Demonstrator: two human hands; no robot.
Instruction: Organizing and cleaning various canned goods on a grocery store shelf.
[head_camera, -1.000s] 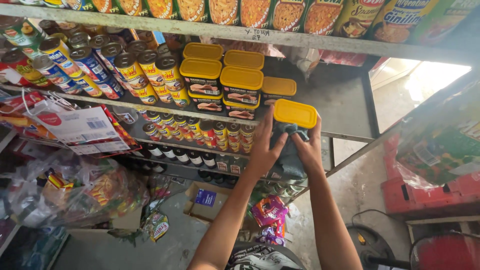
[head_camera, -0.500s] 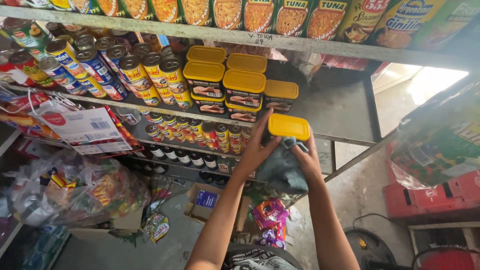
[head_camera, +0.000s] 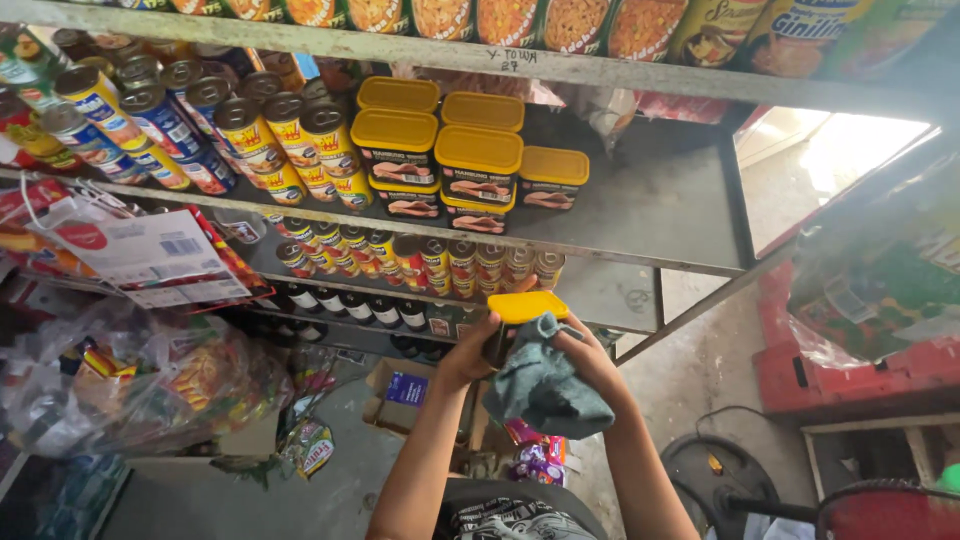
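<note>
My left hand (head_camera: 468, 352) grips a rectangular can with a yellow lid (head_camera: 527, 306), held just below the middle shelf. My right hand (head_camera: 590, 360) presses a grey-green cloth (head_camera: 545, 385) against the side of that can. On the grey metal shelf (head_camera: 650, 210) above stand more yellow-lidded cans (head_camera: 478, 165), stacked two high, with a single one (head_camera: 553, 178) at their right end.
Round tins (head_camera: 250, 130) crowd the shelf's left part. Small cans (head_camera: 430, 260) and dark bottles (head_camera: 350, 305) fill lower shelves. Bags of packets (head_camera: 140, 380) hang at left. A cardboard box (head_camera: 405, 390) lies on the floor, red crates (head_camera: 860, 370) at right.
Both hands have come down and toward me with the yellow-lidded can, away from the shelf. The cloth now covers more of the can's side.
</note>
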